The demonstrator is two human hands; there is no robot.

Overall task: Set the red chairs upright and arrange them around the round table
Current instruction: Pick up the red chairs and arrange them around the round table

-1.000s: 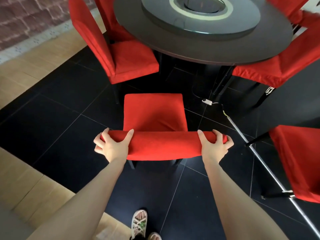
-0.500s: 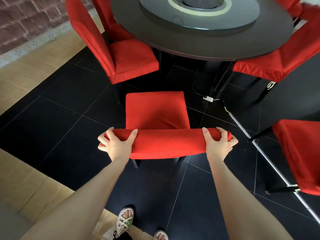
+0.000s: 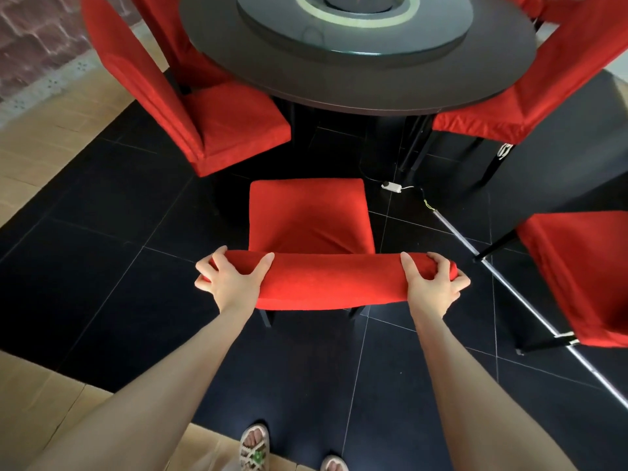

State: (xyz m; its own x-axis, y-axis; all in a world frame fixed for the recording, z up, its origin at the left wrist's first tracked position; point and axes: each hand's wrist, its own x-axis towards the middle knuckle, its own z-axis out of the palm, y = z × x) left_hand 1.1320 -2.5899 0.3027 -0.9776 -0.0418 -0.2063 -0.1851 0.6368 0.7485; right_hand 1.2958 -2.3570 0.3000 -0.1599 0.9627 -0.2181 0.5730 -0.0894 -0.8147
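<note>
Glossy black tiles point(image 3: 102, 266) with thin pale joints meet tan flooring point(image 3: 51, 130) at the left and near edges, a pale patterned strip point(image 3: 64, 76) runs below a brick wall point(image 3: 34, 39), and a slim metal bar point(image 3: 520, 295) lies near a small white box point(image 3: 390, 186) on a cord.

My left forearm point(image 3: 142, 399) and right forearm point(image 3: 475, 385) are bare along their whole visible length, as are my left hand point(image 3: 231, 283) and right hand point(image 3: 431, 288). On my feet I wear open-toed sandals of pale woven straps: the left sandal point(image 3: 254, 448) bears a small green ornament point(image 3: 257, 456) over the instep; of the right sandal point(image 3: 334, 464) only the toe end shows.
</note>
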